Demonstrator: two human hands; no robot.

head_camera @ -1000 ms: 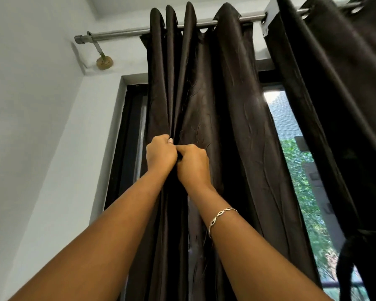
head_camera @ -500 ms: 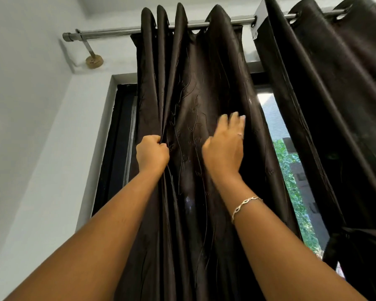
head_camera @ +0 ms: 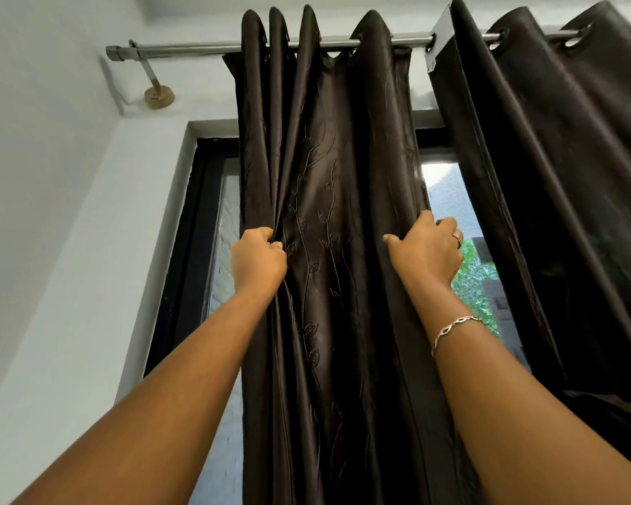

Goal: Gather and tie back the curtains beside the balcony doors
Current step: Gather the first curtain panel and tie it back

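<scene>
A dark brown curtain (head_camera: 336,184) with a leaf pattern hangs from a metal rod (head_camera: 197,51) in front of the balcony door. My left hand (head_camera: 257,258) grips a bunch of folds at the curtain's left side. My right hand (head_camera: 428,251) curls its fingers round the curtain's right edge, with the thumb on the front. A stretch of flat fabric lies between the two hands. A second dark curtain (head_camera: 547,169) hangs on the same rod to the right.
A white wall (head_camera: 44,213) stands close on the left, with the rod's bracket (head_camera: 159,95) fixed to it. The black door frame (head_camera: 194,227) runs down behind the curtain. Glass (head_camera: 452,198) with greenery outside shows between the two curtains.
My right hand left my left hand, slid right across the fabric and took hold of the curtain's right edge. My left hand kept its grip on the folds.
</scene>
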